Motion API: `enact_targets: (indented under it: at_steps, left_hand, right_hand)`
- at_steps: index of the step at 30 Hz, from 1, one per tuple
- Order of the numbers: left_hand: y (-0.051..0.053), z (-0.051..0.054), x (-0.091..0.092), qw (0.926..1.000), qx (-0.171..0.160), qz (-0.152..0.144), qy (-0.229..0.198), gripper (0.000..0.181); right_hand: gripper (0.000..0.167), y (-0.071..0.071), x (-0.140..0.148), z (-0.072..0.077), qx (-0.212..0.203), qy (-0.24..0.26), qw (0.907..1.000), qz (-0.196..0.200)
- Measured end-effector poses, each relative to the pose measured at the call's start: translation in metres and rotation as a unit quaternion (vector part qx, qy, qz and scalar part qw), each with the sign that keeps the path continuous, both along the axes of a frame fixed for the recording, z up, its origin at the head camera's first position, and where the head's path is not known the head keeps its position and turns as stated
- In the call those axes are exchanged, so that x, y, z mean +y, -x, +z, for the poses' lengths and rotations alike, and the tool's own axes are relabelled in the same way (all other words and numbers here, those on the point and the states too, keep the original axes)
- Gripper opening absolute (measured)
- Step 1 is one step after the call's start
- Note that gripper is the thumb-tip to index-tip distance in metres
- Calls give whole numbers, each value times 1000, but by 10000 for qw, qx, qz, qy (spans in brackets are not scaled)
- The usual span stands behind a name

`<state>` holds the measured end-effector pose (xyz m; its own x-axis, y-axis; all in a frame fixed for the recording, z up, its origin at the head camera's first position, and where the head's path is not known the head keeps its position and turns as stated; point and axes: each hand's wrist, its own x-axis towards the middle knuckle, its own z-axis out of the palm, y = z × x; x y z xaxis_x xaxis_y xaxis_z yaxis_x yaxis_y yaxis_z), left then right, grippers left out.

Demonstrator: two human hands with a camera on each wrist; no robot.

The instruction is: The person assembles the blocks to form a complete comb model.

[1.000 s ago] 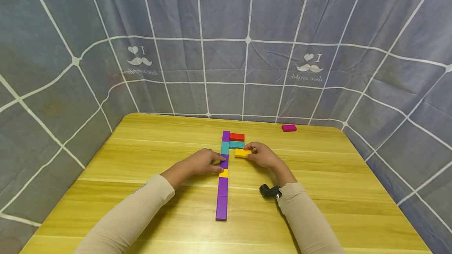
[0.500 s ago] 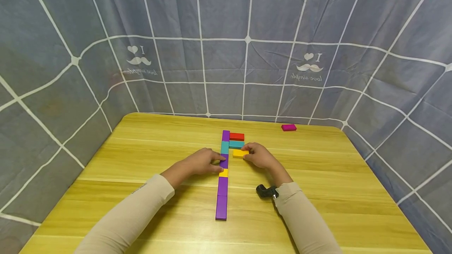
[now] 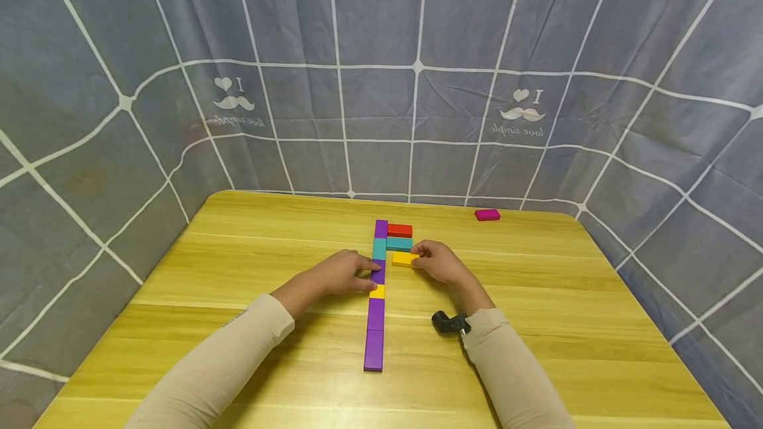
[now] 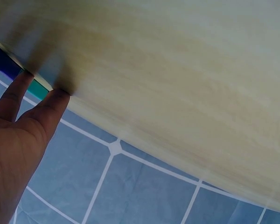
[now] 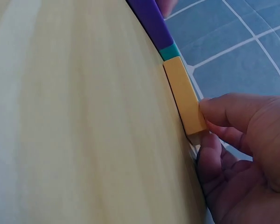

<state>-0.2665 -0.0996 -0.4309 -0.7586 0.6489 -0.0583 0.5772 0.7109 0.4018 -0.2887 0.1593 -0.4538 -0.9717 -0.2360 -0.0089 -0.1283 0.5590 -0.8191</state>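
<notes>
A line of purple, teal and yellow blocks runs front to back across the wooden table. My left hand (image 3: 340, 273) rests its fingertips on that line, one on a purple block (image 3: 379, 276) and the thumb beside a small yellow block (image 3: 378, 292). In the left wrist view its fingers (image 4: 53, 109) lie fairly straight along the blocks' edge. With thumb and fingers, my right hand (image 3: 442, 262) pinches the right end of a yellow block (image 3: 403, 259). That block lies flat, a small gap right of the line, in front of a teal block (image 3: 399, 243).
A red block (image 3: 400, 230) sits behind the teal one, against the top purple block (image 3: 381, 228). Two purple blocks (image 3: 374, 349) form the near end of the line. A magenta block (image 3: 487, 215) lies by the table's back edge. Grey curtain (image 3: 381, 104) surrounds the table.
My right hand has slid the yellow block a short way left, nearer the line, and its fingers have since shifted slightly on the block. The left hand has stayed in place.
</notes>
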Motion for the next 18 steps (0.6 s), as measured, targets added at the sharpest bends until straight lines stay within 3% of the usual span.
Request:
enact_targets:
  at_steps: [9,18]
  left_hand:
    - [1,0,0,10000,-80,41,22,46]
    - [1,0,-1,9998,-43,-126,-172,45]
  right_hand:
    - [16,0,-6,-3,229,-112,9996,126]
    - [16,1,-7,-5,341,-177,9991,159]
